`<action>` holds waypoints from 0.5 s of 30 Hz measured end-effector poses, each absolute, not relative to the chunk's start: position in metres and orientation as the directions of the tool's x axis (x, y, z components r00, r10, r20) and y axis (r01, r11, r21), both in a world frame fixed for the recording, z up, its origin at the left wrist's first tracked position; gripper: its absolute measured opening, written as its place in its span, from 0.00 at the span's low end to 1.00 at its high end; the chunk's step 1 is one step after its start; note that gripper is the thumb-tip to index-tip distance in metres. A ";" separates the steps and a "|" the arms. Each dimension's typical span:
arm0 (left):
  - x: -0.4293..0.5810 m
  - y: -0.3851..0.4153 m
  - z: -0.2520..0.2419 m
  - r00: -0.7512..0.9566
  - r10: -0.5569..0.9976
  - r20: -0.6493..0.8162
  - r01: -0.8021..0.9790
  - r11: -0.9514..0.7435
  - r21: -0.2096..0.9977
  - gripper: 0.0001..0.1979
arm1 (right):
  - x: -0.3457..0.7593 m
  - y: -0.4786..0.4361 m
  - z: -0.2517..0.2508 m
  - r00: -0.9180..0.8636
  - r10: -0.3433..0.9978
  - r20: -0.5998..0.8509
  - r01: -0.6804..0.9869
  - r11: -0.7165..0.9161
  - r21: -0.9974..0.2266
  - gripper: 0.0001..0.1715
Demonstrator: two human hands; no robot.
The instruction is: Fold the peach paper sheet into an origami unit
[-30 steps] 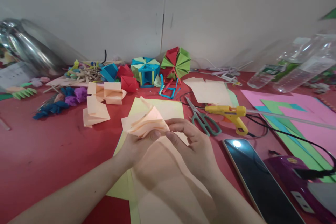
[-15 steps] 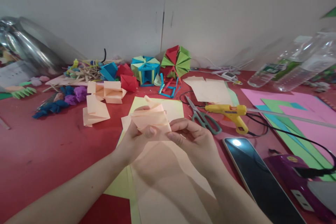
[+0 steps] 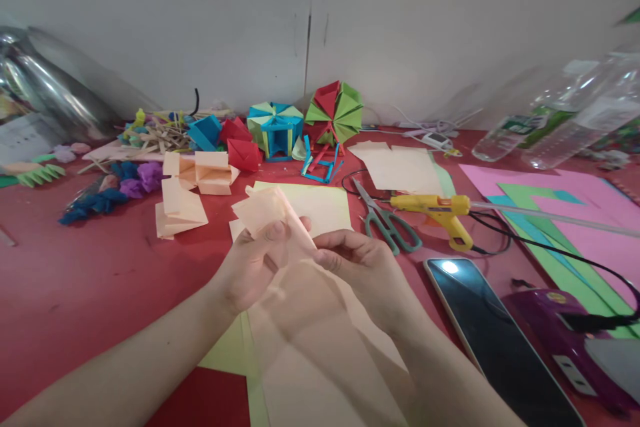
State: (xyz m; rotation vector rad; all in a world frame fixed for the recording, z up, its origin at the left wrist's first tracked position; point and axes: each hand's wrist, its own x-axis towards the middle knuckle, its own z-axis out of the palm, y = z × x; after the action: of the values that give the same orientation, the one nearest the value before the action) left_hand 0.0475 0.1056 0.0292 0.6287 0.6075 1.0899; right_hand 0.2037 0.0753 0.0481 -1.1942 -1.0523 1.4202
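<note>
A folded piece of peach paper [image 3: 267, 210] is held up between both hands, its layers partly fanned. My left hand [image 3: 257, 260] grips its lower left part, thumb pressed on the front and fingers behind. My right hand [image 3: 363, 267] pinches the paper's right lower corner between thumb and forefinger. Beneath the hands lies a large peach sheet [image 3: 320, 347] on top of yellow paper [image 3: 320, 203]. More folded peach paper pieces [image 3: 183, 207] rest to the left, beyond my left hand.
Scissors [image 3: 387, 223], a yellow hot glue gun [image 3: 435, 207], a phone [image 3: 495, 333] and a purple power strip [image 3: 550, 327] are on the right. Paper models [image 3: 275, 130], wooden sticks [image 3: 165, 137] and a metal jug [image 3: 55, 87] stand along the wall. Plastic bottles [image 3: 565, 120] lean at back right.
My left hand has turned the folded paper, so its right edge now slants down to the right. The left thumb has moved up over its front. My right hand keeps its pinch.
</note>
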 end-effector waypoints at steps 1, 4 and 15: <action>0.046 0.107 0.029 0.337 0.930 -0.144 -0.626 0.336 0.704 0.10 | 0.204 0.075 0.048 -0.077 0.979 -0.186 -0.125 -0.195 -0.973 0.08; 0.042 0.111 0.027 0.355 0.924 -0.141 -0.640 0.350 0.684 0.12 | 0.205 0.074 0.047 -0.096 0.977 -0.190 -0.088 -0.198 -0.976 0.09; 0.043 0.113 0.024 0.346 0.933 -0.098 -0.663 0.317 0.678 0.13 | 0.198 0.066 0.048 0.045 0.995 0.092 0.293 0.075 -0.953 0.06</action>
State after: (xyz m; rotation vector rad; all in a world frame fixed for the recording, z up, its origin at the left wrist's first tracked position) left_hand 0.0425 0.1132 0.0240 0.5940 0.5334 1.1180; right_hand 0.1980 0.0663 0.0476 -1.3834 -1.4157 0.9489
